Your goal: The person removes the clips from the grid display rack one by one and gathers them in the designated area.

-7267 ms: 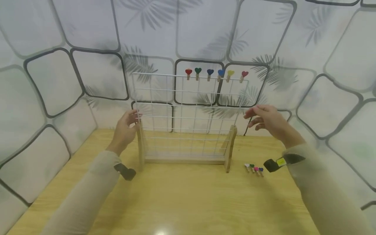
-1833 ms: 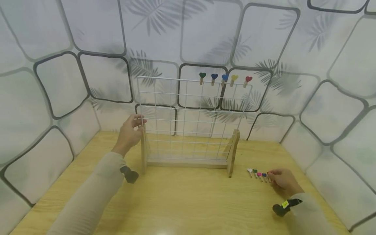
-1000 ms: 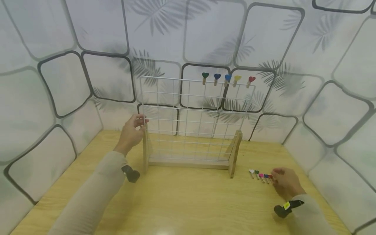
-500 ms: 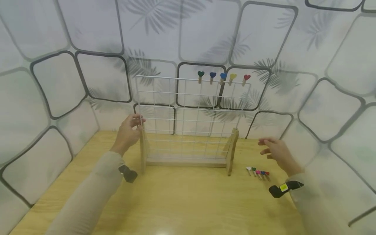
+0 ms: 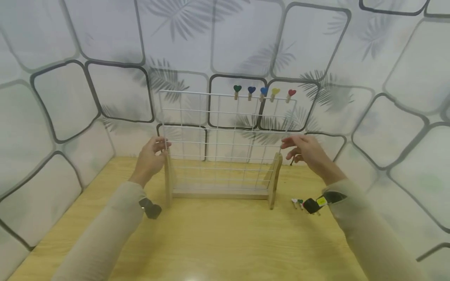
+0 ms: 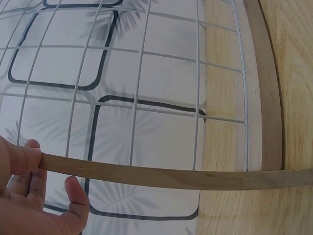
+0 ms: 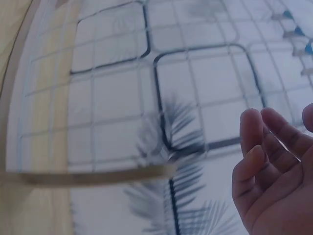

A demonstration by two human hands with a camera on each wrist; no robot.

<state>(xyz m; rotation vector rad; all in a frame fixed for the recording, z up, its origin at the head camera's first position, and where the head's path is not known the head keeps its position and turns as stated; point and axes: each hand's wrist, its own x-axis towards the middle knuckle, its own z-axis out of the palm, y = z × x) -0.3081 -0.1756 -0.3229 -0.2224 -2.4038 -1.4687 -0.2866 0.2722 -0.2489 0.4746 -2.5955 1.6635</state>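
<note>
A white wire grid rack on a wooden base (image 5: 221, 194) stands on the table. My left hand (image 5: 149, 162) holds its left edge, fingers curled at the top of the wooden upright (image 6: 146, 177). My right hand (image 5: 306, 154) is at the rack's right edge, fingers loosely bent and holding nothing; the right wrist view shows it beside the grid. Heart-topped clothespins line the right part of the top wire: green (image 5: 237, 89), dark blue (image 5: 251, 90), blue (image 5: 263, 91), yellow (image 5: 275, 91) and red (image 5: 291, 93). More lie on the table, a white one (image 5: 294, 201) leftmost, others partly hidden by my wrist camera.
The wooden table (image 5: 214, 238) reaches back to a wall (image 5: 246, 35) patterned with rounded frames and leaves, close behind the rack. Black wrist cameras (image 5: 151, 208) sit on both sleeves.
The leftmost red clothespin has left the top wire, and a red one came to lie at the table row's right end. My right hand then let go and rose to the rack; my left stayed.
</note>
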